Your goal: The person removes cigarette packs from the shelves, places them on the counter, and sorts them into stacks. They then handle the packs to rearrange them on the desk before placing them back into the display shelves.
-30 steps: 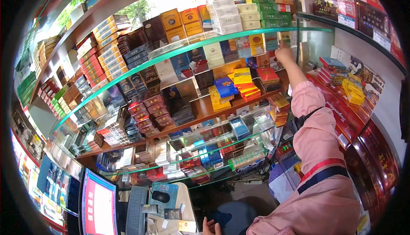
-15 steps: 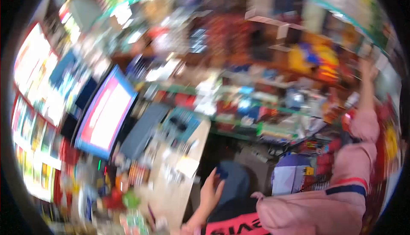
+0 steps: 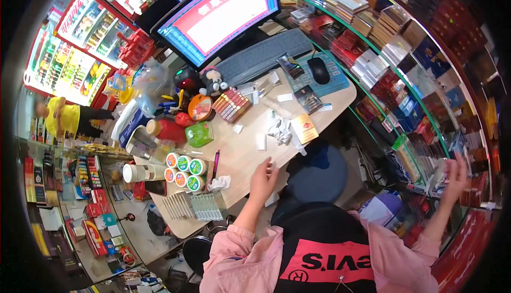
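My left hand (image 3: 264,180) is over the front edge of the wooden desk (image 3: 242,157), fingers loosely bent and a little apart, with nothing seen in it. Close by lie a small white box (image 3: 261,142), crumpled white paper (image 3: 280,130) and an orange-yellow card (image 3: 304,128). My right hand (image 3: 454,178) is raised at the right beside the glass shelves, slightly blurred. Its fingers point up and apart, and I see nothing held. Whether it touches the shelf goods behind it cannot be made out.
A monitor (image 3: 218,13), keyboard (image 3: 258,56) and mouse (image 3: 319,70) occupy the far side. Round tubs (image 3: 183,163) and a green pack (image 3: 199,134) stand at left. A blue stool (image 3: 319,173) is under the desk edge. A person in yellow (image 3: 64,117) stands far left.
My view has swung left from the shelves to the desk and is sharper. My right arm, stretched out to the upper shelf before, is now lower and bent. My left hand is over the desk edge.
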### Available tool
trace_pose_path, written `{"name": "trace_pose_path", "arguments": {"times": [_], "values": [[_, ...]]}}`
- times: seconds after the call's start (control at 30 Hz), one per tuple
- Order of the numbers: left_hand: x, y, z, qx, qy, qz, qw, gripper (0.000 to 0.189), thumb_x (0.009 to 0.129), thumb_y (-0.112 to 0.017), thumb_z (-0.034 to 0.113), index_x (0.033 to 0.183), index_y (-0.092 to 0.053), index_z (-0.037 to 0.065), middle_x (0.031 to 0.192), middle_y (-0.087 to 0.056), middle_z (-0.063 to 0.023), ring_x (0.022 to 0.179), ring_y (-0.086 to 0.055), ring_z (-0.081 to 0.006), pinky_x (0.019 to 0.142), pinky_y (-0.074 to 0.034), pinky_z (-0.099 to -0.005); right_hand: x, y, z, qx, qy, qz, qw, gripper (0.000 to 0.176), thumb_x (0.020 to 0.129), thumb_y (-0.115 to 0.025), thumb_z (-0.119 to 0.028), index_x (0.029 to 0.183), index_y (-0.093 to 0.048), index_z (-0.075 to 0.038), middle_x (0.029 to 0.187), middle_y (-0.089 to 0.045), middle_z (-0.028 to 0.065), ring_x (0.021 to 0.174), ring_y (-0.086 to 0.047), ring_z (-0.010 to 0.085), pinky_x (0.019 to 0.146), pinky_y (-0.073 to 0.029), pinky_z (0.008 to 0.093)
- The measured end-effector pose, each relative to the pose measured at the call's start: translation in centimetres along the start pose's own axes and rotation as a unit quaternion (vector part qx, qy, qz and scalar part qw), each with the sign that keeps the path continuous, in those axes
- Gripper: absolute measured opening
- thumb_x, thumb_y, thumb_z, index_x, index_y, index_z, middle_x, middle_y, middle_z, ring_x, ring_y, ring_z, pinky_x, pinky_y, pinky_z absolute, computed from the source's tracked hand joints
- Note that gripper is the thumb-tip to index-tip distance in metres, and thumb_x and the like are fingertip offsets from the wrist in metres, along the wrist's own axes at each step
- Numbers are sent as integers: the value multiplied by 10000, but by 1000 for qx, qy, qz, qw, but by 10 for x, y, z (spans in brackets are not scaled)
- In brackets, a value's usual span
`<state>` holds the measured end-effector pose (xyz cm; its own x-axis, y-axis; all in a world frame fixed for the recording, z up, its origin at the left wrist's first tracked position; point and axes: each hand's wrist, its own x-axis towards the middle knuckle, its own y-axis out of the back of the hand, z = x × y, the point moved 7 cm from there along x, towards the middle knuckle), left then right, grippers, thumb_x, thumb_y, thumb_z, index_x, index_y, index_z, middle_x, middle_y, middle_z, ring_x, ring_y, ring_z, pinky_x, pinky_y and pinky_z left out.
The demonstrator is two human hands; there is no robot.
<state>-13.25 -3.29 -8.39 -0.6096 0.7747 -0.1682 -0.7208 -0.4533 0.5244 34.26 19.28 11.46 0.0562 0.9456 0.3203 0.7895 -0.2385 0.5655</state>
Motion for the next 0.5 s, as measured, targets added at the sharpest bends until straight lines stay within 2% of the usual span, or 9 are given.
{"name": "trace_pose_path", "arguments": {"times": [0.03, 0.13, 0.2, 0.23, 0.27, 0.33, 0.37, 0.4, 0.5], "values": [[5, 6, -10, -1, 2, 5, 1000, 403, 768, -589, 169, 1122, -479, 13, 899, -566, -164, 706, -585, -239, 620, -473, -320, -9, -25, 8, 39, -50, -30, 998, 282, 863, -492, -180, 1109, -531, -49, 830, -596, 29, 648, -475, 51, 578, -375, 182], [22, 27, -34, 31, 18, 55, 998, 394, 767, -585, 167, 1112, -486, 5, 912, -567, -167, 721, -587, -244, 629, -470, -327, -34, -83, 11, 77, -85, -137, 984, 256, 845, -504, -135, 1079, -540, -36, 802, -601, 41, 636, -517, 61, 554, -392, 184], [36, 36, -33, 58, -11, 101, 993, 367, 786, -574, 160, 1115, -500, 14, 928, -581, -159, 730, -599, -206, 618, -484, -294, -49, -110, 6, 100, -120, -189, 969, 256, 825, -526, -107, 1064, -543, -18, 791, -604, 54, 625, -530, 73, 559, -411, 189], [43, 39, -32, 59, 6, 100, 993, 394, 764, -591, 170, 1106, -494, -1, 951, -569, -170, 802, -585, -242, 676, -475, -317, -56, -119, 2, 100, -120, -208, 966, 252, 814, -536, -95, 1052, -548, -11, 789, -606, 57, 625, -533, 76, 563, -419, 192], [52, 41, -31, 58, 4, 99, 993, 394, 764, -591, 170, 1106, -494, -1, 951, -569, -170, 802, -585, -242, 676, -475, -317, -61, -126, 0, 101, -120, -226, 961, 248, 804, -545, -83, 1039, -553, -3, 787, -607, 60, 625, -535, 79, 567, -427, 195], [71, 55, -19, 180, -66, 164, 968, 453, 724, -608, 167, 1112, -462, -15, 1016, -519, -192, 905, -515, -311, 788, -411, -372, -66, -130, -2, 93, -117, -231, 961, 244, 798, -548, -75, 1029, -555, 3, 786, -608, 63, 626, -539, 83, 570, -435, 199], [85, 61, -16, 192, -92, 167, 963, 561, 681, -642, 200, 1143, -414, -24, 1083, -469, -205, 997, -439, -348, 854, -357, -398, -69, -132, -2, 85, -116, -238, 961, 239, 792, -551, -66, 1019, -558, 10, 785, -610, 66, 626, -543, 86, 572, -443, 203], [98, 69, -14, 191, -99, 165, 963, 561, 681, -642, 200, 1143, -414, -24, 1083, -469, -205, 997, -439, -348, 854, -357, -398, -70, -131, -1, 87, -116, -231, 962, 239, 792, -551, -66, 1019, -558, 10, 785, -610, 66, 626, -543, 86, 572, -443, 203], [143, 92, -1, 367, -168, 214, 889, 726, 605, -696, 262, 1183, -349, -9, 1087, -450, -210, 998, -431, -365, 866, -352, -416, -75, -124, 13, 91, -128, -218, 963, 249, 786, -552, -64, 1026, -556, -2, 784, -611, 71, 636, -557, 97, 575, -451, 210]]}}
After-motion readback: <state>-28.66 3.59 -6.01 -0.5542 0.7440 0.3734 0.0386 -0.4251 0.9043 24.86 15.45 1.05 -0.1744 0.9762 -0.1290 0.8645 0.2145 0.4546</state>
